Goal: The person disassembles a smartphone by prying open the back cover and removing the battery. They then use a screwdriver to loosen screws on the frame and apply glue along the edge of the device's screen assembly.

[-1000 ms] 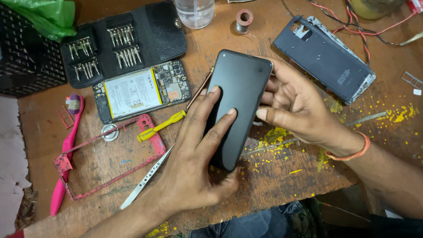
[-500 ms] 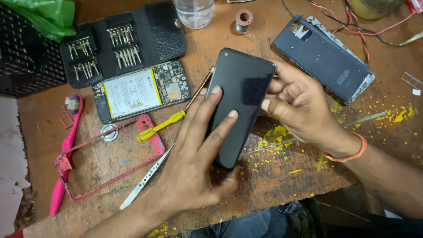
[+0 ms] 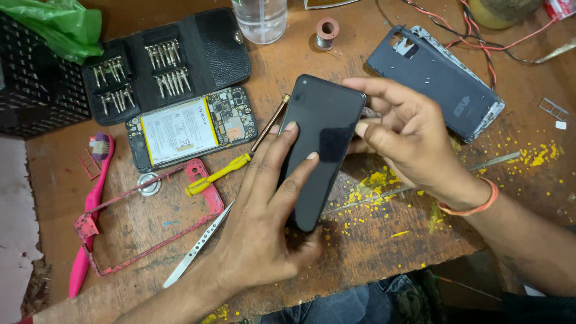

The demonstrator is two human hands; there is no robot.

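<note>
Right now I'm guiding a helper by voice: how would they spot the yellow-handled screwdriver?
Start at the black bit case at the wooden table's far left. Below it lies an opened phone, battery showing. Just under that, across the red frame, is the screwdriver, the only yellow tool.

- The left hand (image 3: 264, 234) covers the lower left part of the black phone (image 3: 321, 150); the phone's underside is out of sight.
- The clear bottle (image 3: 260, 18) is cut off by the top edge.
- The black crate (image 3: 30, 90) runs off the left edge.
- The bits in the black tool case (image 3: 162, 63) are too small to tell apart.
</note>
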